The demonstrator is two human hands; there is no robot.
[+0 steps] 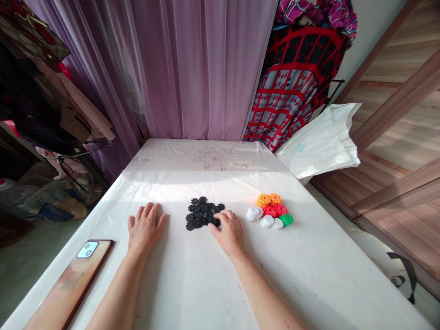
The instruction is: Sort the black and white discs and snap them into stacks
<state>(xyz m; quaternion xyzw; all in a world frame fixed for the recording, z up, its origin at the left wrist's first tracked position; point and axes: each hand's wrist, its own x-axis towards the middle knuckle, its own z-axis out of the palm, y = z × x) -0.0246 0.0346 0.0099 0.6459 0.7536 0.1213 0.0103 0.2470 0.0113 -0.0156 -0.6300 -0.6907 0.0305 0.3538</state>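
Observation:
A loose pile of black notched plastic discs (199,213), shaped like flowers, lies on the white-covered table (192,275). At the pile's right edge, my right hand (230,231) has thumb and index finger curled around one black disc, in contact with it. My left hand (146,229) rests flat on the tabletop, left of the pile, fingers spread and holding nothing. Right of my right hand sit small stacks of similar discs: orange (264,200), red (271,211), white (254,213) and green (286,220).
A gold phone (74,279) lies face down at the table's left edge. Purple curtains (206,68) hang behind the far edge. A white bag (319,142) leans by the right side, near wooden doors (405,114). Clothes (41,91) hang at left.

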